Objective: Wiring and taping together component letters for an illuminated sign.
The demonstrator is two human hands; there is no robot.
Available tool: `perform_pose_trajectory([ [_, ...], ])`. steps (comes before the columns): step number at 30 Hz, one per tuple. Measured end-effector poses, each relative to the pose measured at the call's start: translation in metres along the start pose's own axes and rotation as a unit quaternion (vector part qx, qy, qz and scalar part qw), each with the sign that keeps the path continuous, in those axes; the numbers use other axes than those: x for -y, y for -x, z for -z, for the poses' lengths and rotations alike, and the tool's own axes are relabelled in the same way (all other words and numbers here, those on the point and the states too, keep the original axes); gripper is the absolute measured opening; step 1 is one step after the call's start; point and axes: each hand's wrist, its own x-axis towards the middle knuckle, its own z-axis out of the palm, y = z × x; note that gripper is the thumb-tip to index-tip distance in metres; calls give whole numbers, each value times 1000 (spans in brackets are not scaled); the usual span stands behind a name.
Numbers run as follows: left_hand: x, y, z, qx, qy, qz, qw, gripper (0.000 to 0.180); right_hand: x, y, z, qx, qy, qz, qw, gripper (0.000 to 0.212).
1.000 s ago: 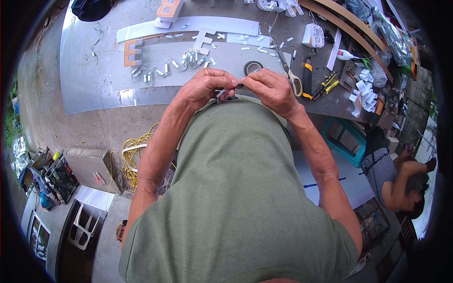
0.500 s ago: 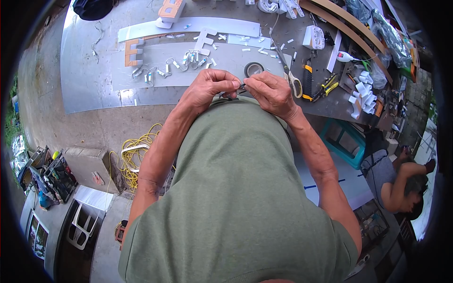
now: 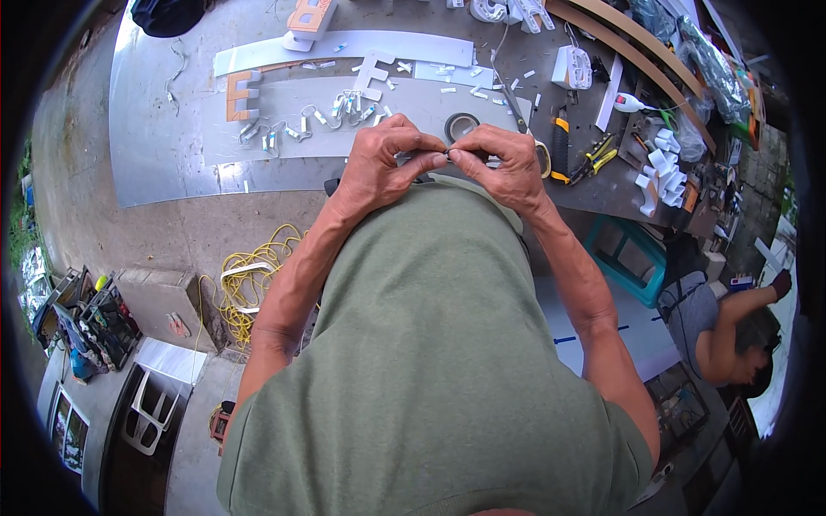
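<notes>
My left hand [image 3: 387, 163] and my right hand [image 3: 503, 165] meet fingertip to fingertip in front of my waist, at the table's near edge. Both are closed in a pinch on a small dark piece [image 3: 448, 154]; the fingers mostly cover it, and I cannot tell whether it is wire or tape. Just beyond the fingertips lies a roll of black tape [image 3: 461, 127]. Scissors [image 3: 543, 158] are partly hidden behind my right hand. To the left, a string of small light modules on wire [image 3: 301, 132] lies near an orange-and-white E-shaped piece [image 3: 241, 96] and a white letter piece [image 3: 372, 77].
A yellow-and-black cutter [image 3: 560, 150] and yellow-handled pliers [image 3: 598, 160] lie at right, near white cut pieces [image 3: 662, 176]. Below the table are a teal stool [image 3: 628, 262] and a tangled yellow cord [image 3: 249, 275]. Another person [image 3: 718, 331] is low at the right.
My fingertips have drawn closer together, covering more of the dark piece. My left hand has turned and risen slightly. At right, the other person's arm has shifted.
</notes>
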Motion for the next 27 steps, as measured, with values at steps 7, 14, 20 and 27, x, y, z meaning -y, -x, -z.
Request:
perform_pose_trajectory([
  [7,-4,-3,-2,-11,-24,-2,1000,18,3,0,-5,-21,12,17,1000,7],
  [14,2,1,1,11,66,81,994,17,6,1,-3,-27,26,41,998,6],
  [20,4,2,3,32,142,142,979,16,8,-1,-2,-3,-35,-16,999,7],
  [27,0,2,3,36,142,152,977,17,11,-5,4,43,-26,-56,997,9],
])
